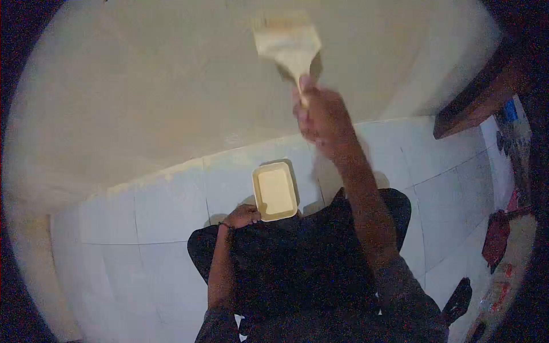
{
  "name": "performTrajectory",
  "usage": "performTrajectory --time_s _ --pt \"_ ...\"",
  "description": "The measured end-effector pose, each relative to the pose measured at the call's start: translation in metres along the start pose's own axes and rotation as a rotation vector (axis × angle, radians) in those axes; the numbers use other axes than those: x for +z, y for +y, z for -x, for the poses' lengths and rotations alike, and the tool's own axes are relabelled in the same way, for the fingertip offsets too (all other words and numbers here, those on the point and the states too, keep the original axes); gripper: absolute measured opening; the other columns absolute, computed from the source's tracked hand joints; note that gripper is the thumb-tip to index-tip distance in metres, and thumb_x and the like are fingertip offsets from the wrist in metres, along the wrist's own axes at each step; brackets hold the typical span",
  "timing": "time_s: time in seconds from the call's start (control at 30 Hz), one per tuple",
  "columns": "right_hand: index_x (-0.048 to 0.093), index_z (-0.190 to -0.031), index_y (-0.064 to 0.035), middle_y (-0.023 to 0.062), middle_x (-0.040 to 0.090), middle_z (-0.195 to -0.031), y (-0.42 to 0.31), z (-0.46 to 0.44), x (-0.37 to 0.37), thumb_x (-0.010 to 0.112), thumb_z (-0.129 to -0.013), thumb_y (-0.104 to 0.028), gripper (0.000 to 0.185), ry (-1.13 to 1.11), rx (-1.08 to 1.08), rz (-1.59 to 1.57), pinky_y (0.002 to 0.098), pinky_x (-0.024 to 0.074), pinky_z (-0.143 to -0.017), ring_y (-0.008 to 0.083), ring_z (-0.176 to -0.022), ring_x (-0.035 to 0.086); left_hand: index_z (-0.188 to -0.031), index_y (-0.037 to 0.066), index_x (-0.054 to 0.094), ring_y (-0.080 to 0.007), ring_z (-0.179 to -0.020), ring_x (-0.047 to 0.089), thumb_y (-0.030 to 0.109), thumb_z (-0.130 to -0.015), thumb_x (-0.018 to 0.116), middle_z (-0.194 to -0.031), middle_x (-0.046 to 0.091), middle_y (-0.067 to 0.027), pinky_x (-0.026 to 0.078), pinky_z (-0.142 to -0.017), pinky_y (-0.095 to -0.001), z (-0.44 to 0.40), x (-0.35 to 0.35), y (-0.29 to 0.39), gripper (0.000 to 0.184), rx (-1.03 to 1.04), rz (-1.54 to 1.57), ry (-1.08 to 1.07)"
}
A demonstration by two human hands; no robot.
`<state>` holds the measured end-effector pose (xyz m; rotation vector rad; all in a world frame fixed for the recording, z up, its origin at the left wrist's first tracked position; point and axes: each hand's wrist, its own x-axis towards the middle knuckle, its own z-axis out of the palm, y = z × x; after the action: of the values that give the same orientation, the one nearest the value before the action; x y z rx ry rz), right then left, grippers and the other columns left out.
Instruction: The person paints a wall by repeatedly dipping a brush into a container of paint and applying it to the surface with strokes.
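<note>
My right hand is closed round the handle of a wide, flat paintbrush. Its broad end points up against the beige wall, slightly smeared by motion; whether the bristles touch the wall is hard to tell. Low in front of my lap, my left hand grips the near left corner of a small cream rectangular tray. Pale cream paint covers the inside of the tray. A dark band circles my left wrist.
White floor tiles meet the wall, with cream smears along the joint. A dark wooden piece juts in at the upper right. Red items and other clutter lie along the right edge. My dark-clothed legs are folded below the tray.
</note>
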<state>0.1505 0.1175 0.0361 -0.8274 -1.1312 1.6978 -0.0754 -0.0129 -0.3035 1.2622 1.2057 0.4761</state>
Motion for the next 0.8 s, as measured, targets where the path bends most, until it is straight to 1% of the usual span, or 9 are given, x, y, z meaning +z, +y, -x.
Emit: performTrajectory --time_s 0.1,0.2,0.33,0.47,0.53,0.6,0.63,0.7,0.8 --pt "0.045 -0.084 -0.0055 -0.0024 0.04 -0.055 -0.041 -0.021 0.015 0.047 -0.08 -0.042 0.036 -0.027 -0.327 0.153 0.015 0.0233 -0.03 0.0022 -0.036 0.031 -0.077 0.0 0.056 -0.0125 -0.06 0.05 0.031 -0.072 0.049 -0.065 0.054 -0.0048 0.043 -0.058 -0.0258 0.005 -0.001 0.013 0.032 -0.074 -0.026 0.004" --pt "0.044 -0.085 -0.005 -0.002 0.04 -0.055 -0.074 -0.033 0.025 0.046 -0.081 -0.043 0.038 -0.068 -0.385 0.148 0.0156 0.0237 -0.03 0.0025 -0.035 0.03 -0.077 0.0 0.056 -0.0124 -0.06 0.051 0.03 -0.072 0.049 -0.065 0.054 -0.0048 0.043 -0.057 -0.0257 0.014 0.0 0.043 0.031 -0.078 -0.021 -0.019" --pt "0.045 -0.084 -0.0054 -0.0018 0.039 -0.054 -0.045 -0.051 0.003 0.045 -0.08 -0.044 0.039 -0.079 -0.359 0.139 0.0162 0.0243 -0.031 0.0028 -0.036 0.031 -0.077 0.0 0.056 -0.0123 -0.061 0.051 0.029 -0.072 0.049 -0.065 0.054 -0.0046 0.043 -0.058 -0.0252 -0.002 0.0 -0.003 0.03 -0.03 0.089 0.003" --pt "0.046 -0.084 -0.0059 -0.0014 0.04 -0.054 0.007 -0.031 -0.009 0.045 -0.08 -0.045 0.04 0.022 -0.112 0.143 0.018 0.0274 -0.031 0.0045 -0.036 0.034 -0.078 0.0 0.056 -0.0125 -0.062 0.051 0.029 -0.074 0.048 -0.066 0.054 -0.0043 0.043 -0.06 -0.0252 0.005 -0.002 0.007 0.03 -0.051 0.064 -0.025" --pt "0.045 -0.084 -0.0064 -0.0013 0.04 -0.054 0.048 -0.025 -0.023 0.045 -0.08 -0.046 0.039 -0.057 -0.1 0.151 0.0184 0.0286 -0.032 0.0053 -0.037 0.035 -0.078 0.0 0.056 -0.0126 -0.063 0.051 0.029 -0.074 0.047 -0.066 0.054 -0.0045 0.043 -0.06 -0.0255 0.003 -0.003 0.005 0.031 -0.058 0.094 -0.038" --pt "0.044 -0.081 -0.0068 -0.0011 0.039 -0.054 0.083 -0.016 -0.03 0.045 -0.08 -0.046 0.039 0.017 -0.115 0.384 0.0193 0.0301 -0.034 0.0054 -0.04 0.037 -0.078 0.0 0.056 -0.0125 -0.063 0.051 0.03 -0.075 0.047 -0.066 0.054 -0.0048 0.042 -0.061 -0.026 0.002 -0.002 0.0 0.032 -0.012 0.107 -0.032" --pt "0.044 -0.081 -0.0068 -0.0011 0.039 -0.054 0.091 -0.012 -0.033 0.045 -0.08 -0.046 0.039 0.017 -0.113 0.383 0.0193 0.0301 -0.034 0.0054 -0.04 0.037 -0.078 0.0 0.056 -0.0125 -0.063 0.051 0.03 -0.075 0.047 -0.066 0.054 -0.0048 0.042 -0.061 -0.026 0.005 -0.002 0.007 0.032 -0.014 0.109 -0.032" --pt "0.043 -0.08 -0.0066 -0.0011 0.038 -0.053 0.103 -0.004 -0.036 0.044 -0.08 -0.045 0.038 0.01 0.185 0.211 0.0208 0.0309 -0.036 0.0062 -0.042 0.036 -0.078 0.0 0.056 -0.0125 -0.064 0.05 0.031 -0.074 0.048 -0.066 0.054 -0.0051 0.041 -0.061 -0.0262 0.018 -0.002 0.037 0.032 -0.063 0.025 -0.039" --pt "0.044 -0.079 -0.0066 -0.0011 0.037 -0.053 0.14 -0.004 -0.044 0.044 -0.08 -0.044 0.038 0.06 0.209 0.191 0.0217 0.0301 -0.037 0.0064 -0.042 0.034 -0.078 0.0 0.056 -0.0128 -0.063 0.05 0.03 -0.074 0.048 -0.066 0.054 -0.0047 0.041 -0.061 -0.0265 0.025 -0.004 0.06 0.031 -0.074 -0.16 -0.094"
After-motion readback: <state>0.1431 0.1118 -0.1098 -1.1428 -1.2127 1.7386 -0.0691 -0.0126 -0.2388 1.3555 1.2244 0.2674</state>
